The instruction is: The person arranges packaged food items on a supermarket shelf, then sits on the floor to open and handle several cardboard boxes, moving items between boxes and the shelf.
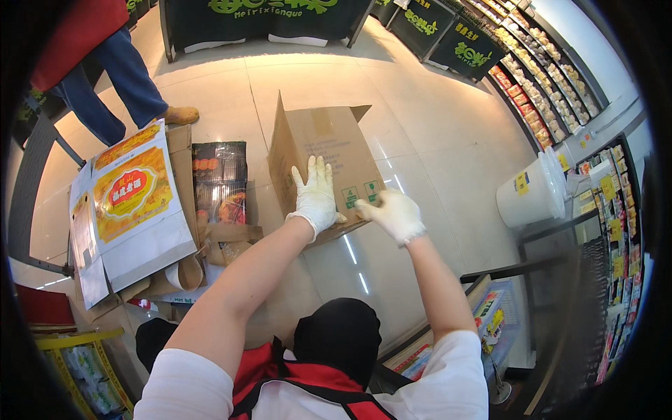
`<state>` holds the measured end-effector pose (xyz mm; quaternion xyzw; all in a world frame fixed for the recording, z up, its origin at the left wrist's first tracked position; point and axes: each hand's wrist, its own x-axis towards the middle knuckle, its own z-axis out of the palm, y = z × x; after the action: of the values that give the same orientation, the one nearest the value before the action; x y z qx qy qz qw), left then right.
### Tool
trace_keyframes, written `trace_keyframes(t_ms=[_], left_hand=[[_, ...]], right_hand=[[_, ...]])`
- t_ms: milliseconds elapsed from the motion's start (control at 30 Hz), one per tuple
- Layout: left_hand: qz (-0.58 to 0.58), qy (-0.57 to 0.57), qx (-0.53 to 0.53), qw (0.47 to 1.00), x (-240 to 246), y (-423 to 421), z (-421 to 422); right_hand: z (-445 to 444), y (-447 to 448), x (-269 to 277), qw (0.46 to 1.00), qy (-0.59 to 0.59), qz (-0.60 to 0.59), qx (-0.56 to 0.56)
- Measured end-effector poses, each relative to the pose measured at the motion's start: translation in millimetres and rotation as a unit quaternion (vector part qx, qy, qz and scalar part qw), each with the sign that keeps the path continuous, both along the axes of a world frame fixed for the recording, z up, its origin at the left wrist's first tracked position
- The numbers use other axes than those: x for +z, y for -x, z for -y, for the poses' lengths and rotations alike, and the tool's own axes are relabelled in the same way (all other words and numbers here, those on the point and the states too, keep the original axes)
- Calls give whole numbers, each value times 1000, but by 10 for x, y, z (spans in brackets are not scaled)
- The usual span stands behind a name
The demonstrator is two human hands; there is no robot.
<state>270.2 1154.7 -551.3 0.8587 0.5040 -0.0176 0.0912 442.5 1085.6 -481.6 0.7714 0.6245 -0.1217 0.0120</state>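
A brown cardboard carton (336,126) with green printed handling marks stands on the tiled floor before me. Its end flaps stick out at the far side. My left hand (315,194), in a pale glove, lies flat on the carton's upper face with its fingers apart. At the carton's near right corner is my right hand (394,214), gloved too, its fingers curled and its thumb towards the edge. Whether anything is between those fingers is hidden.
To the left lie flattened cartons (134,194) and a dark printed carton (220,181). A person in jeans (131,79) stands beyond them. On the right are a white bucket (525,189), stocked shelves (546,73) and a low rack (491,315).
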Motion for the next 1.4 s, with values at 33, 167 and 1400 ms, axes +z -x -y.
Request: trace_keyframes(t_ms=[33, 167, 1400], left_hand=[[0, 4, 3, 1000, -8, -9, 2], [-11, 2, 6, 1000, -24, -4, 2], [32, 18, -3, 999, 64, 30, -4]], right_hand=[[-169, 98, 9, 996, 59, 30, 59], [-619, 437, -157, 950, 212, 189, 128], [-216, -426, -476, 973, -59, -184, 123]])
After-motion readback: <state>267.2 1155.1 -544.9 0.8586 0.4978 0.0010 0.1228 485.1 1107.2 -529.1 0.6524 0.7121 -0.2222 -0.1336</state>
